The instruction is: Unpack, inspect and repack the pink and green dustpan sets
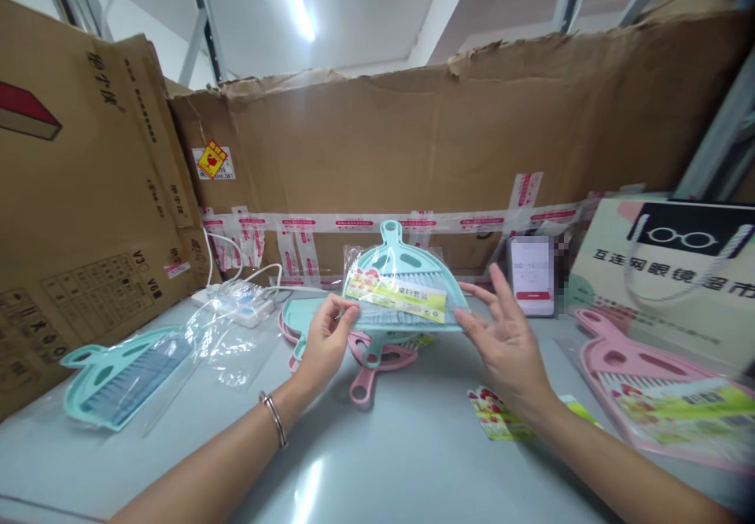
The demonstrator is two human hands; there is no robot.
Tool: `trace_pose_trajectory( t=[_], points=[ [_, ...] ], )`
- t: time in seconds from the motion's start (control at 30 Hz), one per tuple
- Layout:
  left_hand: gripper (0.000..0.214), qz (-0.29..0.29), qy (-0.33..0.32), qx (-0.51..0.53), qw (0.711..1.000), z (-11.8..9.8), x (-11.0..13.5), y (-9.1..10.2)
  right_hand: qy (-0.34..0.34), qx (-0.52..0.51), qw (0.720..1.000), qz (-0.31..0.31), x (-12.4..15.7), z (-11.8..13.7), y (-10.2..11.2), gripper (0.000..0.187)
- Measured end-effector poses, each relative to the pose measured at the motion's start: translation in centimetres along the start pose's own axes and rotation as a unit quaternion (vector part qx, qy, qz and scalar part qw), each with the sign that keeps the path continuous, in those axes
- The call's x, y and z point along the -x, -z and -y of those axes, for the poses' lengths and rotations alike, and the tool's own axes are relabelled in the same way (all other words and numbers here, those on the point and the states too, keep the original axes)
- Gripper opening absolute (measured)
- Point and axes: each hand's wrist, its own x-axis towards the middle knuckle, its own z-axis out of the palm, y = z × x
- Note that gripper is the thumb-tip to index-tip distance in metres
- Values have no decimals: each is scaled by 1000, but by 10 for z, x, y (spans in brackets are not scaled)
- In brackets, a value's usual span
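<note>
A mint-green dustpan and brush set point(406, 260) in a clear plastic bag, with a yellow-green printed card inside, is held up in front of me, handle upward. My left hand point(330, 335) pinches its lower left edge between thumb and fingers. At the lower right corner, my right hand point(501, 343) has its thumb against the set, with the other fingers loosely spread beside it. Behind and below it lie a green dustpan point(300, 315) and a pink dustpan point(364, 382), partly hidden. A loose printed card point(492, 414) lies on the table beneath my right wrist.
At left lies a green dustpan with brush point(127, 382) near a plastic bag and a white power strip point(244, 304). A bagged pink set point(661, 382) is at right, before a paper bag point(666, 272). A phone point(532, 276) stands against the cardboard wall point(366, 146).
</note>
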Motion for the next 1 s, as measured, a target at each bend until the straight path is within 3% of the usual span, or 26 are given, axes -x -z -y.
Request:
trace_pose_trajectory(
  t=[0.1,0.3,1.0],
  points=[
    [18,2,14,26,1000,-1,-1,-1,-38,-16,999,-15,-1,-4,0,91],
    [19,8,48,81,996,-2,1,-3,-54,-5,998,-16,-2,-6,1,73],
    [21,-11,45,84,995,-2,-1,-3,-49,-2,998,-26,-2,-3,-1,69]
  ],
)
